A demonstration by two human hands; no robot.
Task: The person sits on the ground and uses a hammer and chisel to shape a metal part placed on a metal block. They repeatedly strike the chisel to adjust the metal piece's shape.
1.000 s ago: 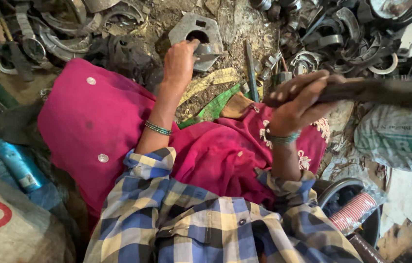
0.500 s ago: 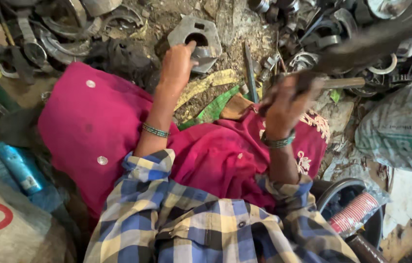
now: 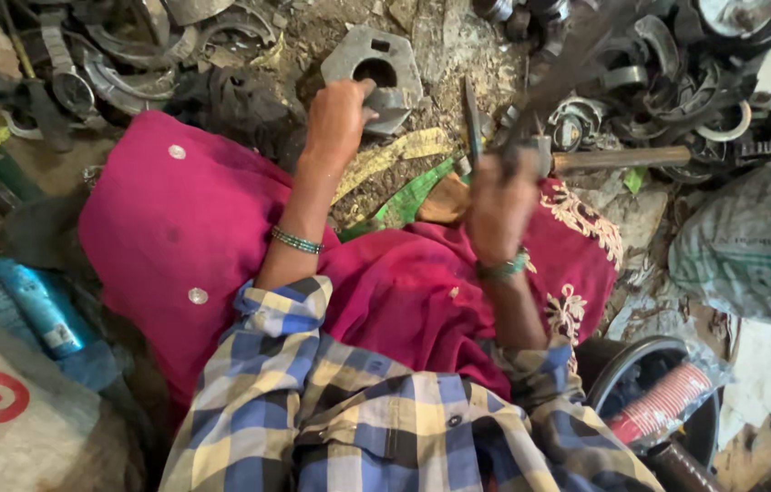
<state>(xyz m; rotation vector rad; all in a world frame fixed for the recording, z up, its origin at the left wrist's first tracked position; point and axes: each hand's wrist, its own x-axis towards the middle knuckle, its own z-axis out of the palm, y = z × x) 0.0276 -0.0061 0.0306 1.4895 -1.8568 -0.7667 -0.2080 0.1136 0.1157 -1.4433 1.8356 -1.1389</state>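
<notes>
Hexagonal metal block (image 3: 373,62), grey with a round hole, is lain on the dirt at the upper middle, just beyond the raised knee draped in magenta cloth (image 3: 176,219). It is steadied, it seems, by the left hand (image 3: 338,117), whose fingers are curled together over its near edge and a smaller grey piece there. Bent steel clamps (image 3: 121,55) crowd the ground to its left, leaving bare earth only around the block itself. To the right, a wooden-handled tool (image 3: 618,158) is gripped by the right hand (image 3: 499,196), fingers wrapped shut around it; the head is blurred. More scrap rings (image 3: 677,82) hem the right edge, so little free room is left for a swing.
</notes>
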